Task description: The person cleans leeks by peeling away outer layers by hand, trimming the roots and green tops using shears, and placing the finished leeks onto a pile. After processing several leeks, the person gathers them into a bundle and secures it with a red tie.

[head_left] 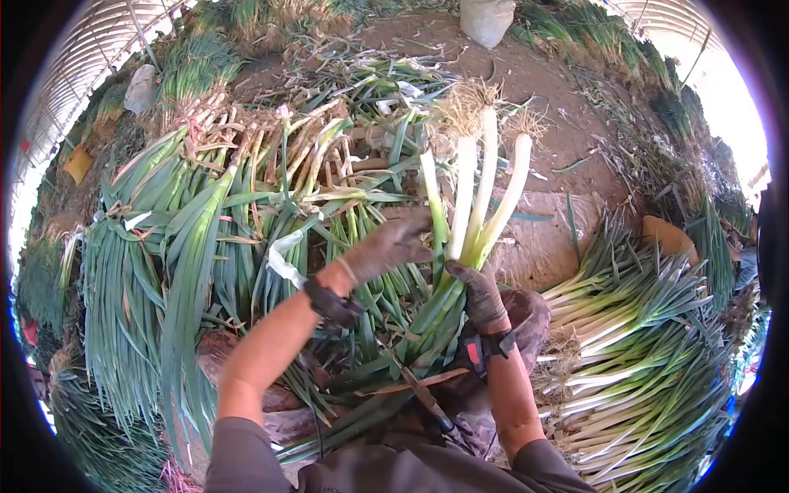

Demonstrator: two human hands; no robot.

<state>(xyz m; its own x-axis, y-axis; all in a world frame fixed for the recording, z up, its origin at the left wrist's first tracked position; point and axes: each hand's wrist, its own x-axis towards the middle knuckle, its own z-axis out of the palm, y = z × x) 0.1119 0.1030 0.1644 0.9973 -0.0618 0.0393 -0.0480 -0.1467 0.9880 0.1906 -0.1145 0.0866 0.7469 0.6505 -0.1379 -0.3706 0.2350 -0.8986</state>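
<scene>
Several leeks (pixel 474 201) stand upright in front of me, white stalks and hairy roots at the top, green leaves running down over my lap. My right hand (pixel 479 297), in a dirty glove, is closed around them where white turns to green. To their left my gloved left hand (pixel 390 245) has its fingers spread towards the stalks, with nothing visibly held. A heap of untrimmed leeks (pixel 193 205) lies on the left, dry roots up and long leaves hanging down.
Pale-stalked leeks (pixel 625 361) are piled at the right. Loose leaves (pixel 370 82) litter the ground ahead. A white sack (pixel 486 20) stands at the top. Flat cardboard (pixel 534 242) lies beyond my right knee. A wooden-handled tool (pixel 427 403) rests across my lap. Part of another person (pixel 746 264) shows far right.
</scene>
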